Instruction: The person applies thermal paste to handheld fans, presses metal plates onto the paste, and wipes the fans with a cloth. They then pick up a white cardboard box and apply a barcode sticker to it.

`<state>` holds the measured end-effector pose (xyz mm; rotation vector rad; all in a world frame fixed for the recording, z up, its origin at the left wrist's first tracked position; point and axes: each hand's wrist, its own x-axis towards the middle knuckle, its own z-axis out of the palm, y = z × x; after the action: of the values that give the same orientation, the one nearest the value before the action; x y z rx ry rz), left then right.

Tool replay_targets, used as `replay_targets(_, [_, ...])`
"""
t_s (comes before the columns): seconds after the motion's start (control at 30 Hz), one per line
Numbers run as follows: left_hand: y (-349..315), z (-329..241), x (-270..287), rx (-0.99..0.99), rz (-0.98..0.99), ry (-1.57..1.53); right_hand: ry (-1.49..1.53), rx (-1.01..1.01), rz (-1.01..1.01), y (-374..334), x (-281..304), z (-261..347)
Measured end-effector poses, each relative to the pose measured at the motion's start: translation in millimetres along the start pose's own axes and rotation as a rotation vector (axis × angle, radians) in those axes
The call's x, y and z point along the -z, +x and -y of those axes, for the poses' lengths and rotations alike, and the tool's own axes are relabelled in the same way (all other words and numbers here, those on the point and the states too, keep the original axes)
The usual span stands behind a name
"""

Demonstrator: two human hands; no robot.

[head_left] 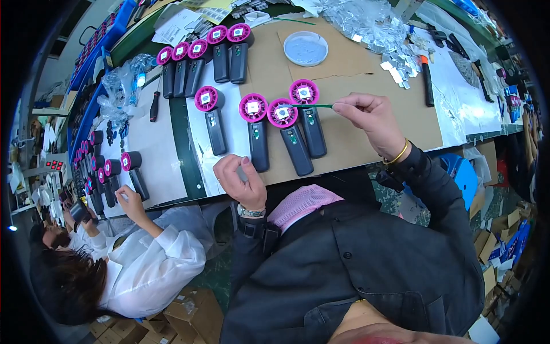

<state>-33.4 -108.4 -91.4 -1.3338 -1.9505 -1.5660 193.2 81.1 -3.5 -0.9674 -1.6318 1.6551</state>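
Jutting leftward from right grip: stick

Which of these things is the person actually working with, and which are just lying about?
Likely in the job:
- green stick, pinched in the right hand
- magenta-ringed device under its tip
- similar devices beside it
- round dish, perhaps

Apparently just lying about:
- black tool with an orange end
- screwdriver
- crumpled clear plastic
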Motion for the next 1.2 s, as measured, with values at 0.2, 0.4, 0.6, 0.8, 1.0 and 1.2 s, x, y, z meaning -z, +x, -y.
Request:
replay_targets(0.2, [-0.2, 2.1, 3.2, -0.009, 0.048, -0.010, 0.291, -0.237, 0.046, 6.8, 17.3, 11.9])
replay_targets(0.4, [10.9, -8.6, 5.2, -0.053, 0.130, -0.015, 0.045, -0.130, -0.148, 50.0, 41.3, 23.9])
replay_targets(0.6, [11.7, -7.2, 3.7, -0.028, 0.181, -0.002, -0.183, -0.121, -0.295, 105.4, 60.5, -3.3])
replay_targets(0.8, [11.4, -6.8, 4.7, -0.035, 0.187, -0.002, -0.191, -0.130, -0.316, 126.4, 60.1, -13.5])
replay_targets(1.0, [10.2, -7.7, 5.4, -0.022, 0.185, 0.011, -0.233, -0.182, -0.289, 137.5, 49.6, -18.1])
replay_targets(1.2, [8.4, -6.7, 4.6, -0.021, 0.175, 0.008, -0.205, -0.203, -0.282, 140.7, 41.6, -18.2])
